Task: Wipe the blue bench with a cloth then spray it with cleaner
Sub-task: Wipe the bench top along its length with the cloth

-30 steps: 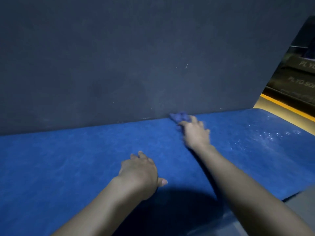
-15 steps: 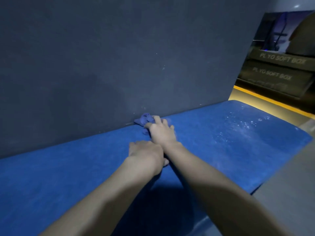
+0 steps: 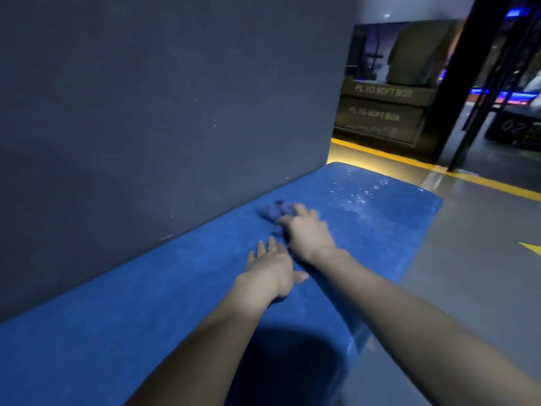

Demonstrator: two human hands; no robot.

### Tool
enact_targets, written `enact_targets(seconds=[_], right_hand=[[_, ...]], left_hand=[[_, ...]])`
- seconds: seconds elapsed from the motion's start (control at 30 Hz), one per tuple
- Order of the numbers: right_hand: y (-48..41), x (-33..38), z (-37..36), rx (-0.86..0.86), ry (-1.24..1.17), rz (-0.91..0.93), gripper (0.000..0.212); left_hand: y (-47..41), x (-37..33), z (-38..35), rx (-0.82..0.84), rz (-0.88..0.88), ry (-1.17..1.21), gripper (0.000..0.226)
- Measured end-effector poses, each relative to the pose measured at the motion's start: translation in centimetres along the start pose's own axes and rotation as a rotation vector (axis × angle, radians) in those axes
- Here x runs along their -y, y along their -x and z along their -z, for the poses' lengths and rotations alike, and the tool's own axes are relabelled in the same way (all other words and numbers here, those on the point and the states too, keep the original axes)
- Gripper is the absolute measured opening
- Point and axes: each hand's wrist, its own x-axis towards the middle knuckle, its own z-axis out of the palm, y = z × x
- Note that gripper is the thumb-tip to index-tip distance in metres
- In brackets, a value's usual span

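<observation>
The blue bench (image 3: 146, 312) runs along a dark wall from lower left to its far end at the right. My right hand (image 3: 307, 232) presses a crumpled dark blue cloth (image 3: 273, 210) onto the bench top, a little away from the wall. My left hand (image 3: 272, 272) lies flat on the bench just behind the right wrist, fingers spread, holding nothing. White droplets or specks (image 3: 357, 197) glisten on the bench surface beyond the cloth. No spray bottle is in sight.
A dark grey wall (image 3: 164, 112) rises right behind the bench. Grey floor (image 3: 468, 288) with yellow lines lies to the right. Stacked dark plyo soft boxes (image 3: 380, 112) and a black post (image 3: 459, 80) stand past the bench's far end.
My right hand has slid the cloth away from the wall and along the bench toward its far end. My left hand moved up close behind it. My view swung to the right.
</observation>
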Motion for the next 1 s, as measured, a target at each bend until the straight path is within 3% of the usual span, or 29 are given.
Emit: enact_targets(seconds=[0.07,0.13,0.3,0.4,0.5,0.67,0.8,1.0], right_hand=[[1.0,0.8,-0.2,-0.003,0.037,0.107,0.039],[1.6,-1.0,0.1,0.003,0.056,0.093,0.044],[3.3,-9.6,2.3,-0.028,0.027,-0.278,0.034],[3.6,-11.8,2.9,-0.024,0.037,-0.360,0.034],[3.5,-9.9,2.5,-0.073,0.019,-0.300,0.035],[5.0,-5.1,0.5,-0.100,0.006,0.054,0.037],[3.5,-8.5,0.2,-0.130,-0.017,0.015,0.034],[0.3,-16.8,0.9,-0.214,-0.009,-0.173,0.032]], left_hand=[[0.0,0.4,0.2,-0.007,-0.016,-0.034,0.081],[0.1,0.5,0.2,0.005,-0.005,-0.076,0.081],[0.0,0.1,1.0,0.074,0.030,-0.135,0.082],[-0.3,-0.4,1.5,0.127,0.042,-0.178,0.078],[-0.6,-0.9,2.0,0.187,0.053,-0.237,0.064],[-1.8,-3.0,2.4,0.107,0.089,-0.185,0.057],[-4.7,-6.2,1.5,-0.020,0.018,-0.076,0.083],[-7.8,-8.0,0.7,0.057,-0.087,0.023,0.095]])
